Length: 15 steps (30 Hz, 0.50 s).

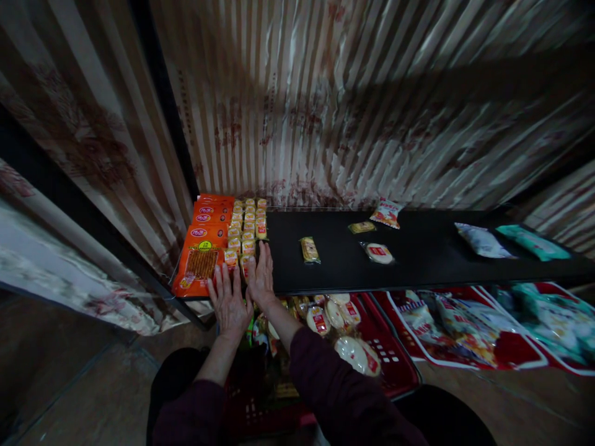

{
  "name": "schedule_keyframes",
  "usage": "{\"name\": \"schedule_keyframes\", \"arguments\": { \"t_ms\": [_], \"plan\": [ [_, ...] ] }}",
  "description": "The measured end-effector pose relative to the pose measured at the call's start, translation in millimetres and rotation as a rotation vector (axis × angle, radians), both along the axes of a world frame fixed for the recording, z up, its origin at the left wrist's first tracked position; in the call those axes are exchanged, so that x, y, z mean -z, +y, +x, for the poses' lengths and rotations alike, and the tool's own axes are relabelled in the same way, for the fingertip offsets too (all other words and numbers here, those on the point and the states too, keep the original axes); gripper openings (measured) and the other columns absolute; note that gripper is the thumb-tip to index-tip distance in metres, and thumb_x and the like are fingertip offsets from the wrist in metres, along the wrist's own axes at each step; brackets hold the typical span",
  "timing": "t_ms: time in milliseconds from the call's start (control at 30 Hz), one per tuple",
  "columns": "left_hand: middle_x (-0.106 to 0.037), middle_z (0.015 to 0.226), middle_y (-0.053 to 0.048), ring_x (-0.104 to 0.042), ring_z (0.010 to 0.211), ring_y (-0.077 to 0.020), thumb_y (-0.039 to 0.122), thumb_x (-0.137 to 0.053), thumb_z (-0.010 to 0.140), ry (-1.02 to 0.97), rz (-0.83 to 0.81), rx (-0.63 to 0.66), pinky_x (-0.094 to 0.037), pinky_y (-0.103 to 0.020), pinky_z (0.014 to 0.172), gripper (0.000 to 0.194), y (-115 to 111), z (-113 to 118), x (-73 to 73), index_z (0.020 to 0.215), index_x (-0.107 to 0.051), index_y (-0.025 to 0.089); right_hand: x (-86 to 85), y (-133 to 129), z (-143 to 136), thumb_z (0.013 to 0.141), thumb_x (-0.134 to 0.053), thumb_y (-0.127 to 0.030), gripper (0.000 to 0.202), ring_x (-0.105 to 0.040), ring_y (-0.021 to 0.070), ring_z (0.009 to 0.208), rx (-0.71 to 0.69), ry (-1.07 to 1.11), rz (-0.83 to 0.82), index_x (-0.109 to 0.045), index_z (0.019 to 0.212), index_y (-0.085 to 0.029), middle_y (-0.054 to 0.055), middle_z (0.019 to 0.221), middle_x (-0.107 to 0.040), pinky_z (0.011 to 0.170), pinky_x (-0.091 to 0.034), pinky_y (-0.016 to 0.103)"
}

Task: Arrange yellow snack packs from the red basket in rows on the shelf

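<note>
Orange snack packets lie overlapped at the left end of the black shelf. Beside them stand rows of small yellow-wrapped snacks. My left hand lies with fingers spread over the front of these rows, next to the orange packets. Touching it, my right hand rests at the right front edge of the rows, fingers stretched out. Both hands partly hide the front snacks. Neither hand is closed around anything.
Single snacks lie farther right: a yellow one, a round one, a red-and-white bag, a pale bag and a teal bag. Below the shelf are red baskets of packets. A pleated curtain hangs behind.
</note>
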<state>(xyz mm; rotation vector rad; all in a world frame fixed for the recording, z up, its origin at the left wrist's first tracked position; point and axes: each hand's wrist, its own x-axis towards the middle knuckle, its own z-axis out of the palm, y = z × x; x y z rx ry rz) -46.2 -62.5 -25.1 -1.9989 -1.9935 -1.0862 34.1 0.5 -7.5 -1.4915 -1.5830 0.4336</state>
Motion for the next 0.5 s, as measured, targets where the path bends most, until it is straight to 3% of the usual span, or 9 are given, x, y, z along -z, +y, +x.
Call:
{"name": "schedule_keyframes", "arguments": {
  "t_ms": [267, 400, 500],
  "plan": [
    [-0.025, 0.152, -0.018, -0.01, 0.144, -0.0289, 0.03, -0.044, 0.088, -0.001, 0.055, 0.023, -0.009, -0.056, 0.114, 0.056, -3.6, 4.0, 2.1, 0.14, -0.038, 0.01, 6.9, -32.4, 15.2, 0.096, -0.021, -0.036, 0.053, -0.023, 0.0187, 0.141, -0.058, -0.048, 0.096, -0.028, 0.143, -0.012, 0.015, 0.149, -0.031, 0.113, -0.027, 0.044],
    [-0.037, 0.146, -0.017, -0.015, 0.143, -0.0247, 0.025, -0.04, 0.091, -0.007, 0.12, 0.16, -0.015, -0.052, 0.114, 0.048, -12.5, 8.8, 5.6, 0.137, -0.043, 0.011, 9.0, -57.7, 22.9, 0.096, -0.023, -0.036, 0.053, -0.027, 0.0182, 0.139, -0.094, -0.05, 0.09, -0.034, 0.139, -0.009, 0.016, 0.147, -0.034, 0.113, -0.029, 0.041],
    [-0.05, 0.137, -0.017, -0.024, 0.141, -0.0223, 0.019, -0.036, 0.092, -0.019, 0.185, 0.303, -0.026, -0.048, 0.112, 0.041, -23.3, 14.0, 9.4, 0.13, -0.049, 0.01, 10.1, -74.8, 30.4, 0.096, -0.023, -0.035, 0.051, -0.03, 0.0184, 0.137, -0.088, -0.056, 0.071, -0.038, 0.137, -0.01, 0.015, 0.145, -0.037, 0.113, -0.03, 0.042]
  ]
}}
